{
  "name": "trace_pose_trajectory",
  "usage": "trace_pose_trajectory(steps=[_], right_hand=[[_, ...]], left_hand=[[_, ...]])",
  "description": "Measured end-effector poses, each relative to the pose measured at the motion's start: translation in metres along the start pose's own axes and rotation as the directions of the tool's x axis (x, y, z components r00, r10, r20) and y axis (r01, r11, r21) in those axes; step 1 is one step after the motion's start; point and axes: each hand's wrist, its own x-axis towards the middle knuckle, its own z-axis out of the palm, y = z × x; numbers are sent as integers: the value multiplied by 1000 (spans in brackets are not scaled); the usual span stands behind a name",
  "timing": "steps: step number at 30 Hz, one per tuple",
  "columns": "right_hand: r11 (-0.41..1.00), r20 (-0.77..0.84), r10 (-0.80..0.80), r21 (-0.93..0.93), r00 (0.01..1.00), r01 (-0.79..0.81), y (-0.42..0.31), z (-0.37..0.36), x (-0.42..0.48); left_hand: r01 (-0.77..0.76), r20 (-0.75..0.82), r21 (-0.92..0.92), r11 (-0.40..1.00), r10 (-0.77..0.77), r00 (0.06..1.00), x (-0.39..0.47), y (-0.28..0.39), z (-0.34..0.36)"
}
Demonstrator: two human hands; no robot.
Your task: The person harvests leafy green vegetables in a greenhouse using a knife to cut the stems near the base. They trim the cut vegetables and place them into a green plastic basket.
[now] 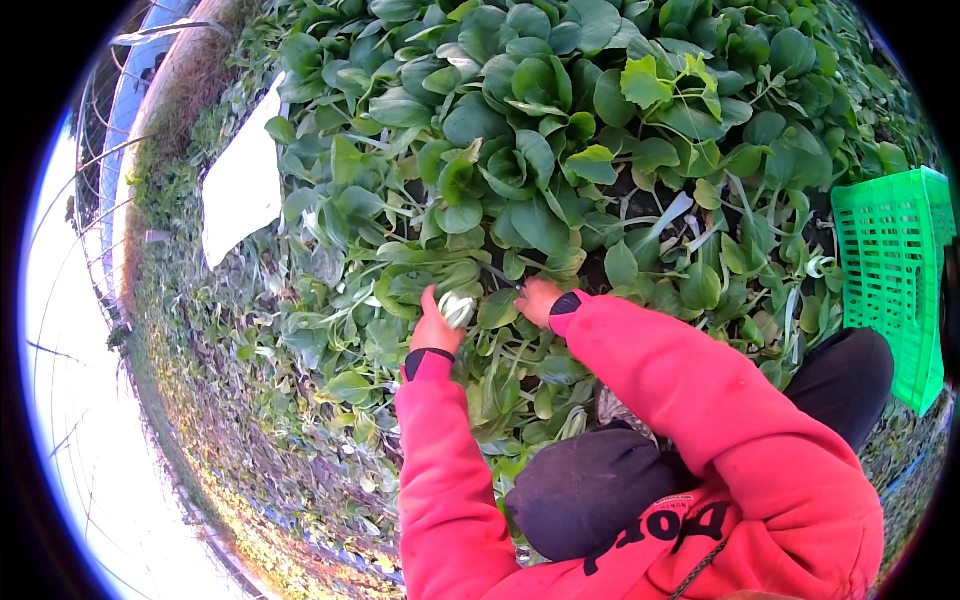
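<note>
My left hand is closed around a leafy green vegetable, which looks like bok choy. Its pale stem end faces me and its leaves point away. Just to the right, my right hand is low among the leaves, fingers curled at a thin, partly hidden object with a small shiny end; what it is cannot be told. Beyond both hands stand dense growing bok choy plants. Loose and flattened leaves lie around and below my wrists.
A green plastic crate stands on the right, beside my bent knee. A white sheet lies over plants at the upper left. A vine with lobed leaves grows among the plants ahead. Curved frame bars cross the far left.
</note>
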Motion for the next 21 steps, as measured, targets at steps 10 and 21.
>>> trace_pose_trajectory(steps=[10,21], right_hand=[[961,218,141,205,966,-186,-25,0,-9],[890,208,-2,-445,978,96,-14,25,25]], left_hand=[[55,-22,-57,997,-56,998,2,-17,5],[73,34,-40,997,-72,997,10,-1,-5]])
